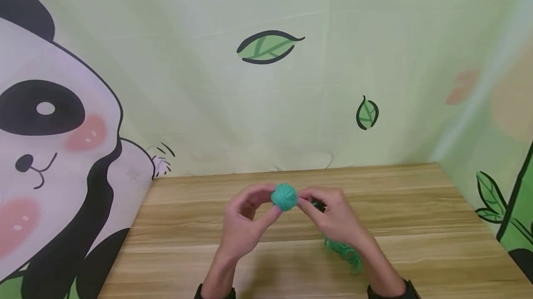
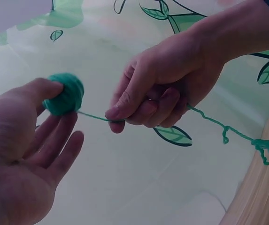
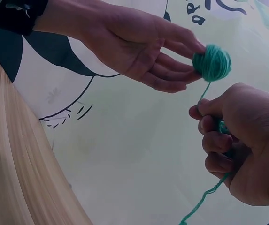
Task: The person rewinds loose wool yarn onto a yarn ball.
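A small green ball of yarn (image 1: 285, 197) is held up above the table, pinched between the thumb and fingers of my left hand (image 1: 243, 225). From the ball a short taut strand (image 2: 94, 116) leads to my right hand (image 1: 336, 214), whose thumb and forefinger pinch it close by. The other right fingers curl round more of the yarn, as the right wrist view shows. Past this hand, the strand (image 3: 203, 199) runs down towards a loose tangle of green yarn (image 1: 345, 253) on the table, partly hidden behind the right forearm in the head view.
The wooden table (image 1: 183, 229) reaches back to a pale green cloth backdrop (image 1: 200, 104) printed with leaves. A large printed panda (image 1: 96, 81) fills the left side. A dark band (image 3: 17, 16) circles the left wrist.
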Motion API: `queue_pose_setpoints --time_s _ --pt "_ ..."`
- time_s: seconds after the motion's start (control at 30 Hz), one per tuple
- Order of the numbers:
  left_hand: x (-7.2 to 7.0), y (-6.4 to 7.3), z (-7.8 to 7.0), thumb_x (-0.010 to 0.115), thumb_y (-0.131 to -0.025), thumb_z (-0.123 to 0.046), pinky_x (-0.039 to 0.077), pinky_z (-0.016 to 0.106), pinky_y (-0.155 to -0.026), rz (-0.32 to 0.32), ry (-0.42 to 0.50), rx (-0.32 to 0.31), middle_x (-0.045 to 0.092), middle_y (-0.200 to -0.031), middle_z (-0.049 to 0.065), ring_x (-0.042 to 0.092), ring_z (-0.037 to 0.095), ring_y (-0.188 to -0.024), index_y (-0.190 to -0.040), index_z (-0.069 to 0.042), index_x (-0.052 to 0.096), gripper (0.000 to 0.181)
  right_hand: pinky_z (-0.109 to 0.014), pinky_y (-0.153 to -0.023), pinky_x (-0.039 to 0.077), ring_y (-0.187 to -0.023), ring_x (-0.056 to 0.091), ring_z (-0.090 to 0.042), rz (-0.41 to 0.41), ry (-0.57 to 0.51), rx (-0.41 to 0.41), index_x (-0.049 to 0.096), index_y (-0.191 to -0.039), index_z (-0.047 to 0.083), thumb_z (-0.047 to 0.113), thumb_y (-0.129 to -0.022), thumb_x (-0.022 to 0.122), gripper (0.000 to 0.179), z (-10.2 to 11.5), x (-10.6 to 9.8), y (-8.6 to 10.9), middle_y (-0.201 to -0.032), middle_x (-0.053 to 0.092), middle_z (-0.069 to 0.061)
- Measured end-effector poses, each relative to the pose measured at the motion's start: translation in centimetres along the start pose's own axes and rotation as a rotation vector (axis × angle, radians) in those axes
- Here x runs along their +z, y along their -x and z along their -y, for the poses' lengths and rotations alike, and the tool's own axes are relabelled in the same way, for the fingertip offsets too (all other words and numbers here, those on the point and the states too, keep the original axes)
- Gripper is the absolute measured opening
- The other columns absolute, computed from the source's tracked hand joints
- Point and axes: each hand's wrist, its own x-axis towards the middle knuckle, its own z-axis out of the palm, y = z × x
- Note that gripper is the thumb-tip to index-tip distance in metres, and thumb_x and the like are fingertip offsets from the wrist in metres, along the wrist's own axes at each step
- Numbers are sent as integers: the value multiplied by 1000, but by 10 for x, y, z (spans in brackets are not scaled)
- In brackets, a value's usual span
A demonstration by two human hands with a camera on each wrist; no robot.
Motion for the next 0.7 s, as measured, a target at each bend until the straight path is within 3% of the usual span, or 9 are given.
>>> queue_pose_setpoints --time_s 0.07,0.17,0.33,0.57,0.7 --pt "-1 -1 2 73 -82 21 63 39 -87 -48 -34 6 74 -110 19 71 29 -95 -121 11 65 42 -21 -57 56 -67 61 -7 35 -10 -29 79 -102 14 6 -99 68 14 1 1 0 -87 75 6" --pt "-1 -2 4 75 -83 18 62 38 -88 -89 -117 26 75 -106 21 71 28 -92 -122 8 66 41 -20 -55 56 -64 59 -4 79 -17 -89 79 -99 14 3 -98 69 14 4 2 0 -82 72 6" --pt "4 -7 -4 77 -82 13 63 38 -84 -109 -268 53 75 -102 19 71 25 -89 -117 7 68 37 -15 -43 40 -54 43 0 104 -29 -152 75 -92 14 -6 -93 70 21 20 1 -1 -66 57 7" --pt "10 -14 -19 80 -77 13 65 42 -76 -61 -421 76 74 -103 16 70 21 -92 -108 7 71 33 -13 -44 34 -54 40 -2 95 -95 -165 72 -86 8 -17 -87 69 26 55 -6 -5 -62 50 1" --pt "10 -13 -17 81 -76 12 66 41 -74 -10 -451 95 74 -102 16 71 22 -89 -106 6 71 33 -16 -41 31 -52 38 -4 72 -140 -186 72 -88 7 -20 -85 67 28 56 -10 -3 -60 47 0"
